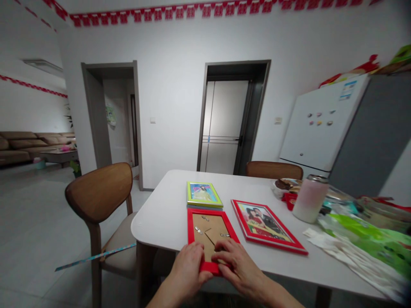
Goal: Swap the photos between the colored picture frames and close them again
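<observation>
A red picture frame lies back side up at the near edge of the white table, its brown backing board and several small metal clips showing. My left hand is closed on the frame's lower left corner, with the thumb at the near edge. My right hand has curled fingers on the lower right of the backing, by the end of its strut slot, and its thumb at the near rim. What lies beneath those fingertips is hidden. Beyond is a green picture frame; a red framed photo lies to the right.
On the table's right stand a pink and white tumbler, a green packet, white cloth gloves and assorted bags. One wooden chair is at the left, another chair at the far side.
</observation>
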A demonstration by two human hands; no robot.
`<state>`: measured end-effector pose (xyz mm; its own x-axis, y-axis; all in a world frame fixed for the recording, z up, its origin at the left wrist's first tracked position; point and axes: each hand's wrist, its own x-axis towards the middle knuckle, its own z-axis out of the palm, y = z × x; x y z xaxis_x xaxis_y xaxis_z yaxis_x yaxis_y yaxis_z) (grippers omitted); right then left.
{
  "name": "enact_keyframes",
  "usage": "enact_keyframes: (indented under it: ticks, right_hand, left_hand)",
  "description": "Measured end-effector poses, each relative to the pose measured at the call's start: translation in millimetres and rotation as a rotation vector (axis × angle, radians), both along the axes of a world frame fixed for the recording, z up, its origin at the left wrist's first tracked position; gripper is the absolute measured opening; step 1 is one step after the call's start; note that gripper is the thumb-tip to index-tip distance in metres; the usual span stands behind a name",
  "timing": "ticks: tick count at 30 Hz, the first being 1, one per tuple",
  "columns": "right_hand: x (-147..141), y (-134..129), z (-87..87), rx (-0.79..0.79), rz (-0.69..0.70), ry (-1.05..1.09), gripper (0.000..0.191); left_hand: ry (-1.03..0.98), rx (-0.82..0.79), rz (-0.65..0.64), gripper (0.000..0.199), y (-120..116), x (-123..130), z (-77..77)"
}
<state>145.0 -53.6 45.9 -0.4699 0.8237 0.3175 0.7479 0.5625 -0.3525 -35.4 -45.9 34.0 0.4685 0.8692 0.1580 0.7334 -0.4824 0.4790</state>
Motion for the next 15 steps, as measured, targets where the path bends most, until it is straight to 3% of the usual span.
enact_keyframes:
  ticks: [4,9,15]
  right_hand:
    - [-15,26,-1.3,-0.018,-0.059,0.060,0.031]
    - [-41,63,-4.2,0.022,-0.141,-0.054,0.029]
    - [-44,67,-6.3,0.022,-0.064,-0.116,0.021]
  left_hand:
    - [-0.004,-0.011,-0.006,0.058,-2,-2,-1.6]
    - [-0.021,-0.015,-0.027,0.061,-5,-3,-2.5]
    - [-0.047,-0.020,-0.040,0.056,-6,-5,2.1]
